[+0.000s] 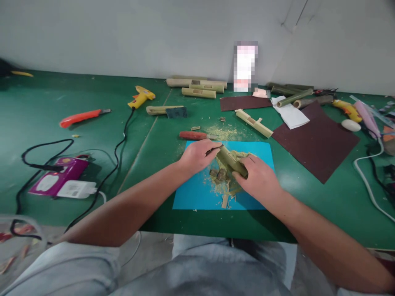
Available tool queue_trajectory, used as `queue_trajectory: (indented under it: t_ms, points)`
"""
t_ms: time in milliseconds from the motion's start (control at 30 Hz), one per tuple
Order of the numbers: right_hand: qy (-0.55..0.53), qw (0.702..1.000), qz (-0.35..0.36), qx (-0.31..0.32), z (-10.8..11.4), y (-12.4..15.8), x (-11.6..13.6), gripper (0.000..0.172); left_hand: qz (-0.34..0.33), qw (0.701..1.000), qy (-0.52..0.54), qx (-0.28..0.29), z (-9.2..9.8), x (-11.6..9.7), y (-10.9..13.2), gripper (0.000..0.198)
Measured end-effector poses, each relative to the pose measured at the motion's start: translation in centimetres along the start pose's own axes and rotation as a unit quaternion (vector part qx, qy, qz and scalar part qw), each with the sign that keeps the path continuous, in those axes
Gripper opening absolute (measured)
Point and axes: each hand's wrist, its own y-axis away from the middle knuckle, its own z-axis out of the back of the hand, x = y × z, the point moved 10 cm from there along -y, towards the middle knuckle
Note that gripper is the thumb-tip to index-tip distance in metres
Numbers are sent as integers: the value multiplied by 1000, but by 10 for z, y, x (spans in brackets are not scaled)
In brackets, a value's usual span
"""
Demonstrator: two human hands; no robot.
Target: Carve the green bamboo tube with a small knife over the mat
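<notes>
A green bamboo tube (230, 159) lies slantwise over the blue sheet (191, 193), its open end toward my right. My right hand (259, 174) is closed around that near end. At the far end, my left hand (199, 155) pinches the tube between thumb and fingers; the fingertips are partly hidden. Below the tube are small bamboo chunks (218, 174) and pale shavings (224, 189). Just beyond my left hand rests a red-handled carving tool (193, 135), with sawdust (222, 132) around its tip.
Cut bamboo tubes (199, 93) lie by the wall, and a notched one (254, 123) nearer. Left are a yellow glue gun (142, 96), an orange cutter (82, 118) and a purple power strip (72, 168) with cords. Brown sandpaper (321, 148) lies right; a lit phone (245, 65) leans behind.
</notes>
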Motion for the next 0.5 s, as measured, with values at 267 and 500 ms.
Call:
queue_trajectory:
  t_ms: [267,500]
  points:
    - [-10,1000,-4,14,-7,0,1,13,-41,999,-14,-21,3,-6,0,28]
    - [9,1000,-6,23,-10,0,3,10,-59,998,-29,25,-8,-21,8,30]
